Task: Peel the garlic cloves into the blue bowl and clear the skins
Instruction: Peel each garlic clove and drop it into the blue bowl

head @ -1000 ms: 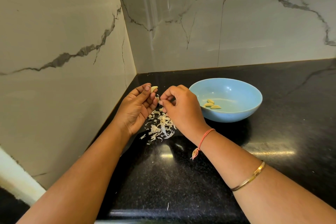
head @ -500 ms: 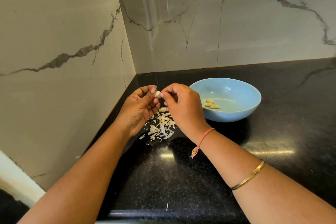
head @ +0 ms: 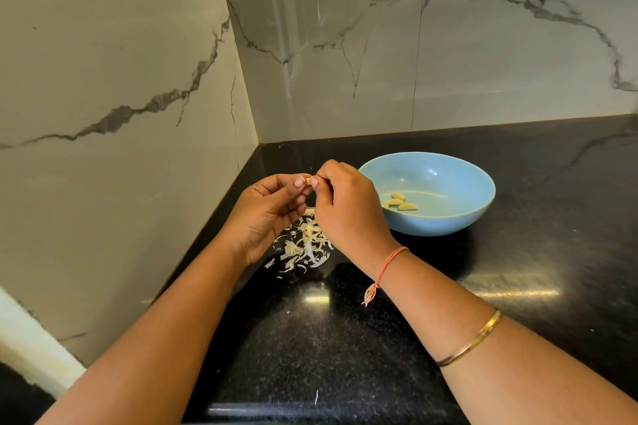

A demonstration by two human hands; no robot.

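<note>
A second ago the two hands were a little apart, and since then they have closed together and lifted slightly above the heap of skins. The left hand (head: 266, 214) has its fingers curled, with thumb and fingertips pinching a small pale garlic clove (head: 308, 180). The right hand (head: 348, 214) meets it at the same spot, its fingers bent and its fingertips nipping the end of that clove, knuckles turned up. A red thread (head: 386, 266) is tied round the right wrist and a gold bangle (head: 473, 342) sits further up that forearm. Directly under the hands a loose pile of papery skins (head: 305, 245) lies on the black speckled bench (head: 345, 355), with a few stray flakes nearer the front edge. Just to the right of the hands stands the blue bowl (head: 448, 217), with a few peeled cloves (head: 400, 202) lying together on its floor, unmoved from before. The bench runs into a corner of grey-veined marble walls (head: 121, 79).
</note>
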